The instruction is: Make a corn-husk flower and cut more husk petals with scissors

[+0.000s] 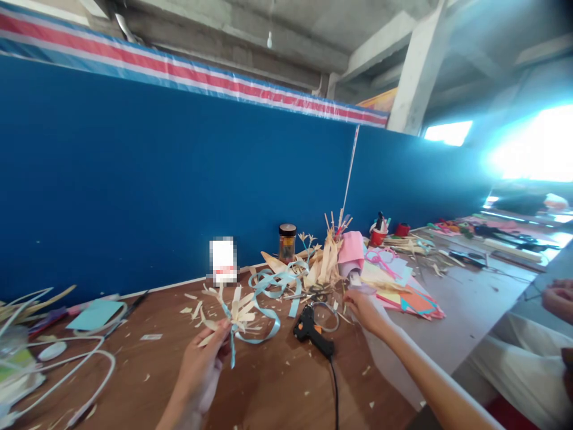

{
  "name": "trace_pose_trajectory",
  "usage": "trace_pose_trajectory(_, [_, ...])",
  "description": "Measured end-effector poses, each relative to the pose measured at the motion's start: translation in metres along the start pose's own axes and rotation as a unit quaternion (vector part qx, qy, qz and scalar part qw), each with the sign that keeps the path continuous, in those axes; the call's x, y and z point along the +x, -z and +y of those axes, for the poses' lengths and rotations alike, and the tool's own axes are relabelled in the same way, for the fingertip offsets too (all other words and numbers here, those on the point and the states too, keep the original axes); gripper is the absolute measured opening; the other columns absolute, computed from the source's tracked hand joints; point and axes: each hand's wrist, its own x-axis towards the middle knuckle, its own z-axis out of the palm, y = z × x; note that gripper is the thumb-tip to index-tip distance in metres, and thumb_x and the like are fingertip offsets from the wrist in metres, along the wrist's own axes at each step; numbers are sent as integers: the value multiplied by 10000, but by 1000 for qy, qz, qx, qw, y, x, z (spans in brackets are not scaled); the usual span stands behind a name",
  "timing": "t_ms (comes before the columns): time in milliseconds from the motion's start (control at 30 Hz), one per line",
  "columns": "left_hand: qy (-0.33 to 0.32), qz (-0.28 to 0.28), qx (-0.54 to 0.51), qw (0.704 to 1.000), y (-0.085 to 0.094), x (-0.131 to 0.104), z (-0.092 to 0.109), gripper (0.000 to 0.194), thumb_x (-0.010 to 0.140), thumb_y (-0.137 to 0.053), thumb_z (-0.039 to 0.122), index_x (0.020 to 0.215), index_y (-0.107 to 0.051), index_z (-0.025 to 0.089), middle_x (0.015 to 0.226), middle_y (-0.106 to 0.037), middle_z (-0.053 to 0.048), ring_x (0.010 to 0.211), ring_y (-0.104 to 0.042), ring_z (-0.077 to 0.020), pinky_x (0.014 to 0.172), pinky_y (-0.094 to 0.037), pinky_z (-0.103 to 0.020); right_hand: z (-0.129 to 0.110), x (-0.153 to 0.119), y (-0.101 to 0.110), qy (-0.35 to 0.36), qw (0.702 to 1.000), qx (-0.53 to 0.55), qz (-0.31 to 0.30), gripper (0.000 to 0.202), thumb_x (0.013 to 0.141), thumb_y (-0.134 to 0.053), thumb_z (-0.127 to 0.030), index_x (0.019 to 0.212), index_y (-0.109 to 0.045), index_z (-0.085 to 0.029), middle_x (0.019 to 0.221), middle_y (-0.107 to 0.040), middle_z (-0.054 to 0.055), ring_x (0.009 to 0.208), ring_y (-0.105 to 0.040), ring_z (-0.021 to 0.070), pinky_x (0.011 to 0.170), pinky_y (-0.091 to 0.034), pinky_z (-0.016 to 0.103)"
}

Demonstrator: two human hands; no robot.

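Observation:
My left hand [209, 345] is closed around the base of a handmade flower [242, 309] with pale, dried husk-like petals. Light-blue ribbon [270, 315] wraps its stem and trails off in loops to the right. My right hand [367, 313] reaches across the table, its fingers partly bent and apart, with nothing visible in them. Just beyond it stands a pink-wrapped holder [351, 251]. Left of that hand lie dark-handled scissors [319, 291]. Between my hands rests a black glue gun [313, 333], its cord running toward me.
Behind stand a brown lidded jar [287, 242], dried husks [329, 263] and a red cup of tools [378, 234]. Coloured paper [418, 300] lies at right. White cables [101, 373] curl at left. A blue partition [179, 167] backs the table. Another person's hand [558, 301] shows at right.

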Motion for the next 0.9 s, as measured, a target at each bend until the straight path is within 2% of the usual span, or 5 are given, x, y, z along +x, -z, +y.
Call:
trace_pose_trajectory(167, [0, -1, -4, 1000, -2, 0, 1, 334, 446, -793, 238, 722, -650, 113, 594, -577, 26, 495, -470, -27, 435, -391, -103, -4, -6, 2, 40, 997, -28, -53, 209, 748, -437, -164, 871, -597, -217, 863, -612, 35, 807, -552, 163, 658, -340, 228])
trace_pose_trajectory(367, [2, 0, 5, 1000, -3, -1, -2, 340, 449, -792, 248, 729, -649, 118, 576, -568, 31, 476, -454, -24, 414, -378, -103, -9, -7, -6, 16, 993, -69, -93, 138, 750, -477, -222, 801, -602, -193, 805, -622, 56, 765, -567, 184, 609, -344, 238])
trace_pose_trajectory(533, [6, 5, -4, 1000, -2, 0, -1, 342, 451, -792, 244, 734, -643, 123, 596, -572, 31, 493, -464, -22, 437, -386, -102, -11, 4, -5, -35, 991, -100, -79, 196, 801, -402, -213, 859, -586, -179, 824, -634, 98, 783, -582, 223, 595, -330, 268])
trace_pose_trajectory(700, [-2, 6, -2, 1000, -1, 1, 1, 325, 461, -786, 254, 718, -640, 118, 559, -547, 38, 468, -447, -22, 415, -364, -106, -19, 19, -10, -51, 993, -81, -65, 173, 790, -423, -213, 877, -570, -191, 848, -635, 80, 780, -579, 203, 584, -319, 254])
trace_pose_trajectory(900, [4, -12, 1, 1000, -2, -1, -3, 305, 484, -776, 272, 703, -633, 115, 521, -518, 43, 440, -420, -18, 409, -339, -112, -11, 32, -24, -48, 996, -7, -73, 97, 690, -490, -131, 673, -580, -165, 661, -619, 43, 647, -566, 165, 561, -330, 236])
